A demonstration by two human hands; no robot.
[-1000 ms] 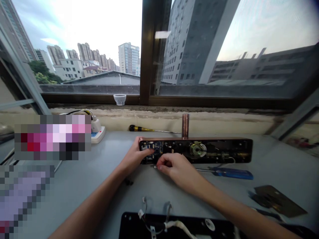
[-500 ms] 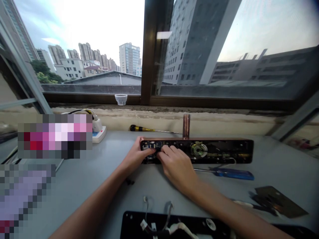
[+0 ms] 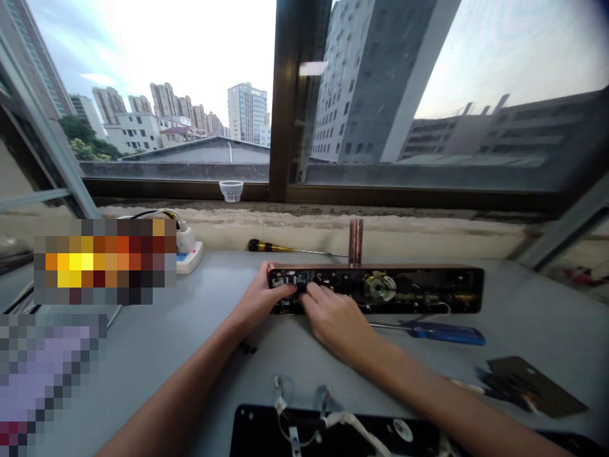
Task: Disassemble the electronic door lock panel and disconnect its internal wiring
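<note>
A long copper-edged door lock panel (image 3: pixel 419 289) lies open side up on the grey table (image 3: pixel 181 336), its handle stub (image 3: pixel 354 240) pointing upward. My left hand (image 3: pixel 259 298) grips the panel's left end, thumb over the small circuit board (image 3: pixel 290 277). My right hand (image 3: pixel 330 314) rests its fingertips inside the panel just right of that board; whether they pinch anything is hidden.
A blue-handled screwdriver (image 3: pixel 438 331) lies in front of the panel, a yellow-handled one (image 3: pixel 276 246) behind it. A black panel with white wires (image 3: pixel 333 431) sits at the near edge. A dark metal plate (image 3: pixel 533 386) lies at right, a white power strip (image 3: pixel 188 251) at left.
My right hand has moved from the table in front of the panel up into the panel's left part. The left hand has stayed on the panel's end.
</note>
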